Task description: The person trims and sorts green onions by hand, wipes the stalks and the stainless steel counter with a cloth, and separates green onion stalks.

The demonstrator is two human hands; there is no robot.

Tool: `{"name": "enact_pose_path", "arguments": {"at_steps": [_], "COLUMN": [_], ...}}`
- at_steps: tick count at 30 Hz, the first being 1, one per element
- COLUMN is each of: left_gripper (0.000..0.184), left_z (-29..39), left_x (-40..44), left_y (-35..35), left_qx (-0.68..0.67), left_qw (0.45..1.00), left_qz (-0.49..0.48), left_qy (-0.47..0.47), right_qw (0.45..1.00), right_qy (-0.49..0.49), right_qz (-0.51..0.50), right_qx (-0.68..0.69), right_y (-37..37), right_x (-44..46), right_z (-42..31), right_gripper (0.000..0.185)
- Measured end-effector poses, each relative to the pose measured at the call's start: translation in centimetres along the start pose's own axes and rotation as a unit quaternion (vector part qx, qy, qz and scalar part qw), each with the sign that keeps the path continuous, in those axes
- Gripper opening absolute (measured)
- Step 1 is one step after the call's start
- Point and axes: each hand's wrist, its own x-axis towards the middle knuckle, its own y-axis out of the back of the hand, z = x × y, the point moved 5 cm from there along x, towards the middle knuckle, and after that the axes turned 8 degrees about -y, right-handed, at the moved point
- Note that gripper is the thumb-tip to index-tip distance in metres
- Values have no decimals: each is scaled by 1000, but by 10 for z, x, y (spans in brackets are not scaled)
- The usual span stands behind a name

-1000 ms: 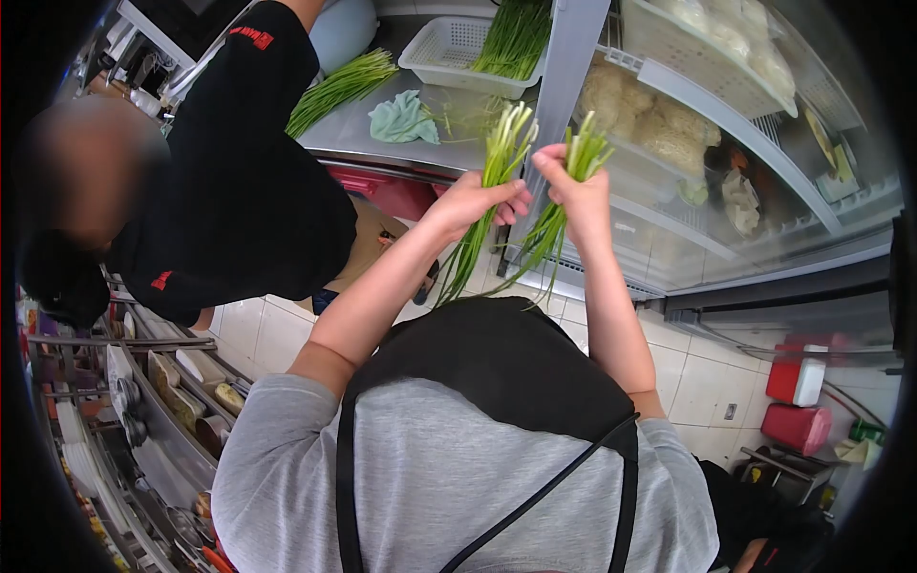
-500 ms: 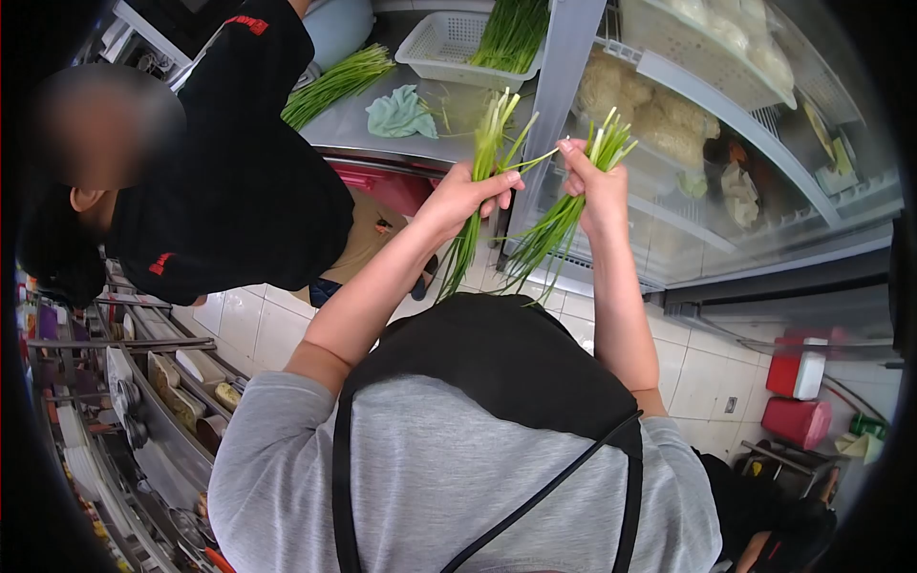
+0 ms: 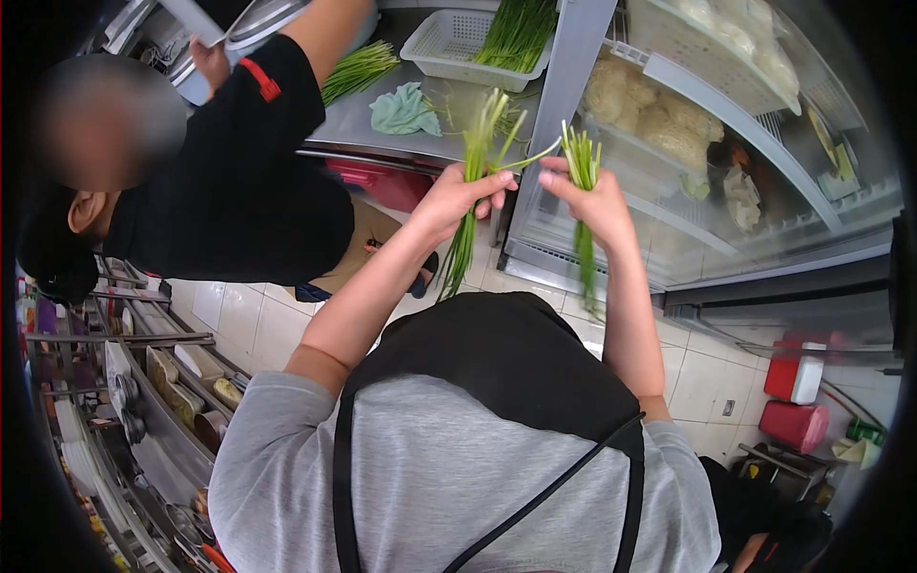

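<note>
My left hand (image 3: 461, 202) is closed around a bunch of green chives (image 3: 480, 138), pale ends up and leaf ends hanging below the fist. A few stalks stick out sideways from that bunch toward my other hand. A short gap to the right, my right hand (image 3: 594, 202) grips a second bunch of chives (image 3: 582, 158), also pale ends up, its lower leaves smeared by motion. One pale stalk end reaches close to my right fingertips; whether they touch it I cannot tell.
Behind my hands, a metal counter (image 3: 358, 113) holds a white basket (image 3: 441, 65) with more chives, a loose chive pile (image 3: 361, 72) and a green cloth (image 3: 405, 110). A glass-door fridge (image 3: 659, 181) stands at right. A person in black (image 3: 224, 201) is close on the left.
My right hand has turned, and its bunch swings from slanting to nearly upright. My left hand has barely moved. The person on the left has raised an arm over the counter.
</note>
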Motion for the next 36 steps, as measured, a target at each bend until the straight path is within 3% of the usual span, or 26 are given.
{"name": "enact_pose_path", "arguments": {"at_steps": [1,3,4,7,9,13,15,16,18,21,23,28,30,31,33,36], "left_gripper": [21,21,21,22,22,23,23,24,24,26,25,22,21,21,21,20], "left_z": [0,0,-1,-8,-14,-19,-19,-19,-20,-19,-19,-9,-8,-6,-3,0], "left_x": [0,-2,-2,-4,-3,-4,-3,-3,-3,-2,-3,-3,-1,-1,-1,2], "left_y": [-5,-12,-13,-12,-6,2,2,2,-4,-17,-23,-14,-9,-9,-7,-6], "left_qx": [9,16,16,16,13,22,24,27,34,52,61,7,18,24,30,44], "left_qw": [1000,999,999,998,999,999,999,998,997,994,994,999,999,999,999,998], "left_qz": [-15,-41,-40,-59,-50,-29,-36,-44,-54,-82,-83,-46,-36,-38,-41,-46], "left_qy": [-3,-9,-9,15,16,29,27,26,32,46,45,25,16,18,21,11], "right_qw": [1000,978,978,938,901,888,934,933,980,991,985,967,991,992,963,967], "right_qy": [0,-23,-23,74,109,149,158,158,73,54,51,64,75,75,213,184], "right_qz": [0,-28,-29,129,177,201,214,215,182,107,62,76,76,74,132,135], "right_qx": [0,204,204,313,380,387,240,241,33,54,156,235,76,76,-95,-117], "right_y": [-4,-10,-8,22,44,88,96,86,42,5,-6,14,17,20,24,25], "right_x": [3,10,12,11,4,-12,-16,-20,-21,0,6,6,4,6,3,-3], "right_z": [3,13,12,-2,-18,-25,-29,-33,-41,-8,3,-3,-8,-5,-17,-22], "right_gripper": [25,25,25,21,21,22,21,21,20,18,13,8,5,5,6,7]}}
